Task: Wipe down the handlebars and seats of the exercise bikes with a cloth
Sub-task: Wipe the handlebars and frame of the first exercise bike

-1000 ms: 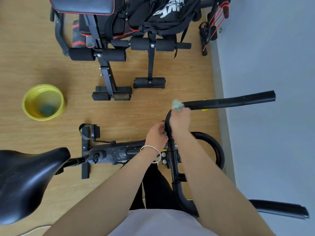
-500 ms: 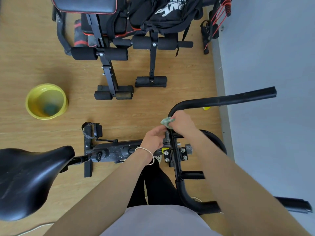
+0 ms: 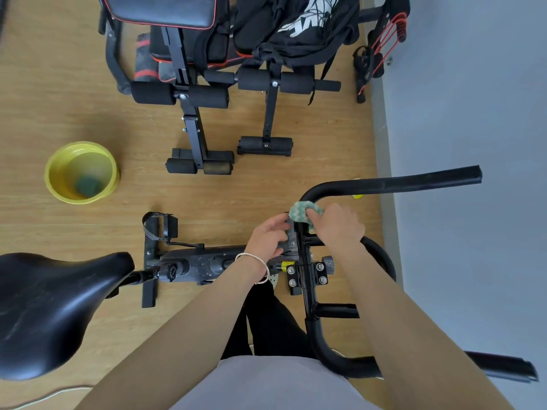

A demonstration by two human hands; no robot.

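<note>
The black handlebar [image 3: 384, 182] of the exercise bike curves from a far grip by the wall down to a middle bar with a bolted clamp, then to a near grip at the lower right. My right hand [image 3: 337, 223] holds a green and white cloth [image 3: 302, 213] wrapped round the bar just below the far bend. My left hand [image 3: 270, 235] grips the grey part of the bike right beside that bar, a bracelet on its wrist. The black bike seat [image 3: 50, 309] fills the lower left.
A yellow basin [image 3: 56, 184] with a green sponge in it sits on the wooden floor at left. Two black weight benches [image 3: 192, 93] with a dark bag draped over them stand at the back. The grey wall [image 3: 473, 99] runs along the right.
My right hand has slid the cloth back from the far bend down along the middle bar toward me. My left hand has stayed on the bike beside the bar.
</note>
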